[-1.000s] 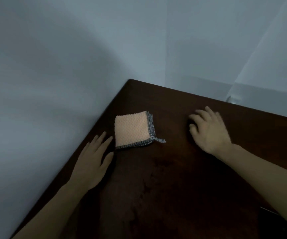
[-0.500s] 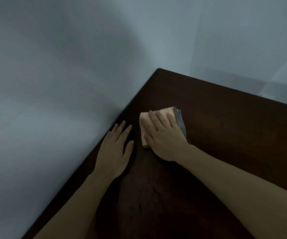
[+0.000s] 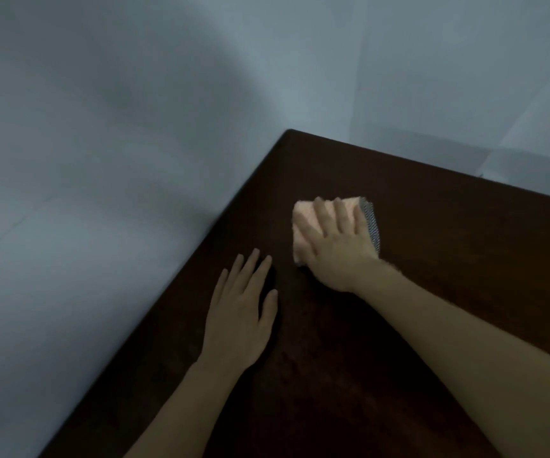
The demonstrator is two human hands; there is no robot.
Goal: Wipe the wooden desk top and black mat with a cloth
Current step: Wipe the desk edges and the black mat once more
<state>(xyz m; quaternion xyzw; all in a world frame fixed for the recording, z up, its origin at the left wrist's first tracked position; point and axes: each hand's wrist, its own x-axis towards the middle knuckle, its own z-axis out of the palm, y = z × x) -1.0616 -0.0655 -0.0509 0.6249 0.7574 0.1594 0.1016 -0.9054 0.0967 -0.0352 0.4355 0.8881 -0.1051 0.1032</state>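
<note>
A folded peach cloth [image 3: 303, 226] with a nubbly weave and a grey patterned border along its right edge is pressed flat onto the dark wooden desk [image 3: 432, 259] near its far corner by the right hand [image 3: 336, 249], whose fingers are laid straight and slightly spread across it. The left hand [image 3: 237, 322] is rested palm-down on the desk just beside the cloth, fingers straight and apart, nothing being held. The desk is set against a pale wall [image 3: 101, 160].
</note>
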